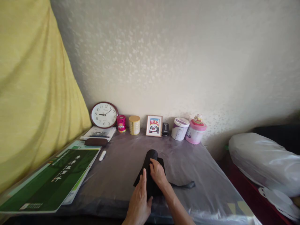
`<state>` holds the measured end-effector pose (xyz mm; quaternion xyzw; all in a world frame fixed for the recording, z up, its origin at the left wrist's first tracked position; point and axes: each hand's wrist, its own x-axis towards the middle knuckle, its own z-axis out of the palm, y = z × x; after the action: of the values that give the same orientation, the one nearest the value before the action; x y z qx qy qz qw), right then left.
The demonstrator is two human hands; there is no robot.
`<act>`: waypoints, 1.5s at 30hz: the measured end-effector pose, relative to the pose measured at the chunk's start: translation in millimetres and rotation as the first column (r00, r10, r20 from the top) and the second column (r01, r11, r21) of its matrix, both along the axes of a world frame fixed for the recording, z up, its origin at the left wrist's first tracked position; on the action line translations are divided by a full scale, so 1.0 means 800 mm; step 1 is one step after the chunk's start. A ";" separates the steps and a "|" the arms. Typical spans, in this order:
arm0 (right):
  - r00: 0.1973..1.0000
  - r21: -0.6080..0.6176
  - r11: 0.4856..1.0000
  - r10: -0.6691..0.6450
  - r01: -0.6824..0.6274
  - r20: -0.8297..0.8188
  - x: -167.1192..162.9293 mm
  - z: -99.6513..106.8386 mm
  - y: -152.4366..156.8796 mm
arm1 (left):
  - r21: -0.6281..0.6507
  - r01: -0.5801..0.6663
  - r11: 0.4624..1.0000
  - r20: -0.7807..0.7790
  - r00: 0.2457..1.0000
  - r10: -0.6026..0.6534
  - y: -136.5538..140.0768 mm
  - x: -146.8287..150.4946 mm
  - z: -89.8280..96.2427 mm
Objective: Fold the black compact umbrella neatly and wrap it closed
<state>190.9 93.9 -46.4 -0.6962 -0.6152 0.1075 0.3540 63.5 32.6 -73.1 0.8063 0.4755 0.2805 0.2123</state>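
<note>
Black roll (147,162), partly hidden beneath the curled right hand (158,173) (grip unclear) and against the flat left hand (140,198).

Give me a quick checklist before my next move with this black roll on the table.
1. Left hand at the black roll: ok, along its left side, fingers extended.
2. Right hand on the roll: ok, fingers bent over its upper right part.
3. Black strip tucked in: not ok, it trails to the right on the table.
4. Green book clear of the roll: ok, apart, off to the left.
5. Strip joined to the roll: cannot tell, the right arm hides that spot.
</note>
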 end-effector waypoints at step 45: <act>0.957 -0.184 0.967 -0.211 0.175 -0.201 0.060 -0.017 -0.040 | 0.035 -0.042 0.999 0.067 0.997 0.040 0.010 -0.010 -0.022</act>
<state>239.1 61.5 -59.9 -0.7638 -0.4904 0.1986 0.3697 55.5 40.6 -91.0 0.7905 0.4793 0.3198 0.2074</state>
